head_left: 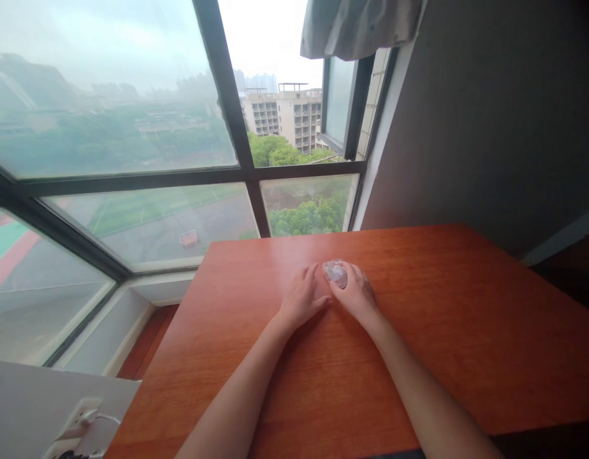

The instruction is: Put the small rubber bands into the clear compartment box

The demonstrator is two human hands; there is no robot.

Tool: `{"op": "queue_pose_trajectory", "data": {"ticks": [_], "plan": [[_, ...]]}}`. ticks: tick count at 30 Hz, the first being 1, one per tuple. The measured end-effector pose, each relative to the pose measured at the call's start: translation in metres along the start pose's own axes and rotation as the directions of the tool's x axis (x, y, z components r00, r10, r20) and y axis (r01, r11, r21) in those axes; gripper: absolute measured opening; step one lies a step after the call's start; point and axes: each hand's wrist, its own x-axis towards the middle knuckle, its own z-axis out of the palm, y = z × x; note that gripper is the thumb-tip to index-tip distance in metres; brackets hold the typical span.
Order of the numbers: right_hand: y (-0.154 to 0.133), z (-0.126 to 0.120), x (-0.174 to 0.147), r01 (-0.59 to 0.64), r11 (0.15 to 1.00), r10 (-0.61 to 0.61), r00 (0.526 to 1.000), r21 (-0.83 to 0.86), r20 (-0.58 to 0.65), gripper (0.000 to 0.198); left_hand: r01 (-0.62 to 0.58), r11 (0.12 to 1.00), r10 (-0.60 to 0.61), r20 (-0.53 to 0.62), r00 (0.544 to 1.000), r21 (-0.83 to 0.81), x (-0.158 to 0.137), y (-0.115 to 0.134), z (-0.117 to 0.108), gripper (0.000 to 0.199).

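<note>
A small clear, shiny object (pixel 335 273), like crumpled plastic or a little transparent piece, rests on the reddish wooden table (pixel 447 331). My right hand (pixel 356 294) curls around it from the right, with thumb and fingers touching it. My left hand (pixel 301 298) lies flat on the table just left of the object, fingers spread and pointing away from me, its fingertips close to the object. What the object is exactly is too small to tell.
A large window with dark frames (pixel 237 134) stands behind the table's far and left edges. A grey wall (pixel 490 127) is at the right. A white socket with a plugged cable (pixel 81 424) sits at lower left. A curtain (pixel 356 25) hangs at the top.
</note>
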Motion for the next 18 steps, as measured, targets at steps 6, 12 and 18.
{"op": "queue_pose_trajectory", "data": {"ticks": [6, 12, 18], "plan": [[-0.027, 0.01, -0.016, 0.106, 0.988, -0.113, 0.992, 0.111, 0.055, 0.049, 0.026, 0.997, -0.028, -0.036, 0.999, -0.067, 0.001, -0.003, 0.002, 0.078], [-0.034, 0.001, -0.016, 0.016, 0.988, -0.037, 0.991, 0.157, 0.127, 0.051, 0.04, 0.965, -0.064, -0.083, 0.995, -0.26, 0.004, -0.005, 0.0, 0.08], [-0.038, -0.007, -0.015, 0.055, 0.982, -0.079, 0.989, 0.181, 0.126, 0.043, 0.057, 0.9, -0.088, -0.052, 0.995, -0.432, 0.007, -0.01, 0.002, 0.088]]}}
